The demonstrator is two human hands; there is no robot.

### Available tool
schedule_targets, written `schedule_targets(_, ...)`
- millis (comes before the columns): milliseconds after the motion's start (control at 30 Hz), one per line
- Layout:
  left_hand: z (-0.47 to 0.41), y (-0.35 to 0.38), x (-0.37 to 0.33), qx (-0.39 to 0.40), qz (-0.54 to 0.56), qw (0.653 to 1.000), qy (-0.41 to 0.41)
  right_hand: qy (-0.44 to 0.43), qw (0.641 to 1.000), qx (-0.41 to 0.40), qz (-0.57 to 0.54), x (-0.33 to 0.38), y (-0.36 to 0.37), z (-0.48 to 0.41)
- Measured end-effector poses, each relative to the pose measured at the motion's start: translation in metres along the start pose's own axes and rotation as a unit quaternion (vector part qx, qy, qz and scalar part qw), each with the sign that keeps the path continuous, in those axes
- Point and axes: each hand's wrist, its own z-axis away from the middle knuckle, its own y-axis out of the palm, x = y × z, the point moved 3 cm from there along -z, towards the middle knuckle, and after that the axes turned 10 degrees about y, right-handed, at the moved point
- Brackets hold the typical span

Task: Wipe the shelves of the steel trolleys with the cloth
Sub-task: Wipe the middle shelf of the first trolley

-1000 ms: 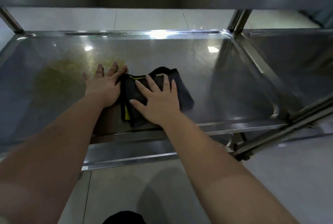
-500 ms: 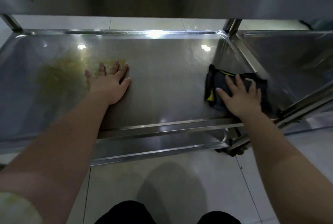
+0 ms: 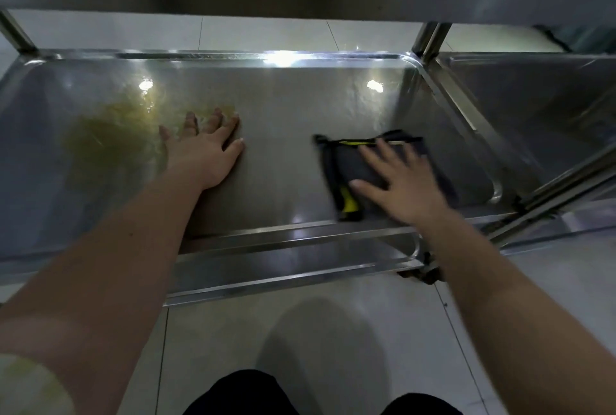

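**Flat palm presses cloth on trolley shelf**

Fingers spread and straight, the right hand (image 3: 401, 186) presses flat on the folded dark grey cloth with yellow trim (image 3: 353, 167), which lies on the right half of the steel trolley shelf (image 3: 283, 107), near its front rim. The left hand (image 3: 205, 151) rests flat with fingers apart, touching a yellowish-brown smear (image 3: 106, 144) on the shelf's left. A second steel trolley (image 3: 540, 97) stands just beside, at right.

Pale tiled floor (image 3: 216, 348) underneath
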Motion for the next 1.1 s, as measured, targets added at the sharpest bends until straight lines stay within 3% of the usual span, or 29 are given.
schedule_targets(133,0.002,-0.002,-0.003,-0.004,0.005,1.0,-0.001,0.119,0.992,0.038,0.001,-0.103,-0.015,-0.015)
schedule_targets(233,0.003,-0.003,-0.004,-0.002,0.004,1.0,-0.001,0.132,0.991,0.039,0.003,-0.097,-0.013,-0.013)
schedule_targets(333,0.004,-0.004,-0.004,0.006,0.012,1.0,-0.001,0.106,0.994,0.018,0.011,-0.036,-0.007,-0.004)
schedule_targets(467,0.004,-0.012,-0.002,0.023,-0.01,1.0,0.01,0.026,1.0,0.0,0.009,0.121,0.013,0.029)
schedule_targets(533,0.003,-0.021,0.001,0.024,-0.065,0.997,0.022,-0.01,1.0,0.018,-0.01,0.19,0.022,0.048)
schedule_targets(600,0.006,-0.033,0.006,0.01,-0.026,1.0,0.011,-0.026,0.998,0.05,-0.023,0.217,0.025,0.051)
schedule_targets(667,0.016,-0.04,0.006,-0.029,0.107,0.994,-0.021,-0.039,0.996,0.063,-0.058,0.205,0.018,0.042)
schedule_targets(733,0.034,-0.042,-0.012,-0.073,0.206,0.976,-0.019,-0.03,0.991,0.024,-0.125,0.168,0.004,0.03)
schedule_targets(800,0.052,-0.032,-0.053,-0.061,0.175,0.982,0.03,-0.008,0.977,-0.039,-0.209,0.125,-0.007,0.017)
schedule_targets(900,0.073,-0.004,-0.107,-0.009,0.077,0.997,0.011,0.012,0.959,-0.024,-0.283,0.09,-0.005,0.005)
schedule_targets(967,0.075,0.007,-0.115,-0.009,0.061,0.998,-0.026,0.004,0.97,-0.016,-0.241,0.085,0.001,0.0)
schedule_targets(1100,0.048,0.002,-0.077,-0.015,0.041,0.999,-0.018,-0.028,0.997,-0.008,-0.076,0.087,0.013,-0.006)
